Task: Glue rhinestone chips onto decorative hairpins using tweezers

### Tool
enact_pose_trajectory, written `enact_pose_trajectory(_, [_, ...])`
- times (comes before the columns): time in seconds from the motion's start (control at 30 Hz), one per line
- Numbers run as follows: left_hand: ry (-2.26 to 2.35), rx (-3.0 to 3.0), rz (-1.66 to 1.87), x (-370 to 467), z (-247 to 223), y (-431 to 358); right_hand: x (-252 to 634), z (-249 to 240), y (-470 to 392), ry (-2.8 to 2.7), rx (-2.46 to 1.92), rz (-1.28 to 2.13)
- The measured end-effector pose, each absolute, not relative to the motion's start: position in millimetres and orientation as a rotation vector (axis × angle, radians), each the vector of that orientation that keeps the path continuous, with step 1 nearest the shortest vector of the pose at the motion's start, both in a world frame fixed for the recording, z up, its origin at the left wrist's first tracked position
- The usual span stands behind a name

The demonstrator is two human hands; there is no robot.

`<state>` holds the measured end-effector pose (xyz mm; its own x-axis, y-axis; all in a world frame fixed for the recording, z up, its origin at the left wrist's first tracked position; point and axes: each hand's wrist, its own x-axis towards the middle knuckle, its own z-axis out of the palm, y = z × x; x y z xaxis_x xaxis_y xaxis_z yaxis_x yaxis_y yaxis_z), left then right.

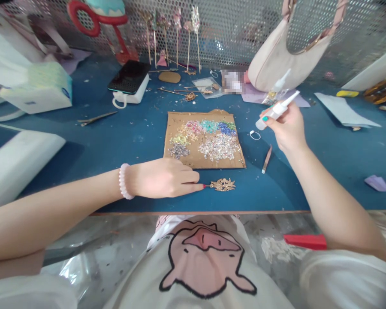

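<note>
My left hand point(167, 178), wearing a pale bead bracelet, lies low near the table's front edge. Its fingers are closed at the thin stem of a gold hairpin point(223, 184), whose leafy openwork head lies flat on the blue table. Most of the stem is hidden under the fingers. Up at the right, my right hand point(287, 124) grips a small glue bottle point(278, 110), tilted with its white nozzle pointing up and away. Between the hands, a cardboard sheet point(193, 161) carries loose rhinestones point(219, 147) sorted in piles by colour. Tweezers point(267, 159) rest right of the cardboard.
A white ring-like loop point(254, 135) lies below the glue bottle. Behind are a phone point(129, 76) on a white box, more hairpin parts point(190, 97) and a pink handbag point(276, 60). Scissors point(96, 119) and a tissue pack point(40, 92) are at left.
</note>
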<state>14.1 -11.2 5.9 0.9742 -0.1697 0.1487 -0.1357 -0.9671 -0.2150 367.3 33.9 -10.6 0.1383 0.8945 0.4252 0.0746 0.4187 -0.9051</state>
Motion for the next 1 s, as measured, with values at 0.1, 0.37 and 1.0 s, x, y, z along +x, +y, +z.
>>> enact_pose_trajectory(0.1, [0.228, -2.925, -0.258, 14.1, 5.5, -11.1, 374.6, -12.0, 37.8, -1.292, -0.967, 0.712])
enact_pose_trajectory(0.37, [0.235, -2.939, -0.284, 13.8, 4.0, -10.1, 395.4, -22.3, 50.7, -1.269, -1.01, 0.71])
enact_pose_trajectory(1.0, [0.241, -2.927, -0.296, 13.0, 3.2, -10.3, 400.0, -31.8, 53.1, -1.474, -1.338, 0.591])
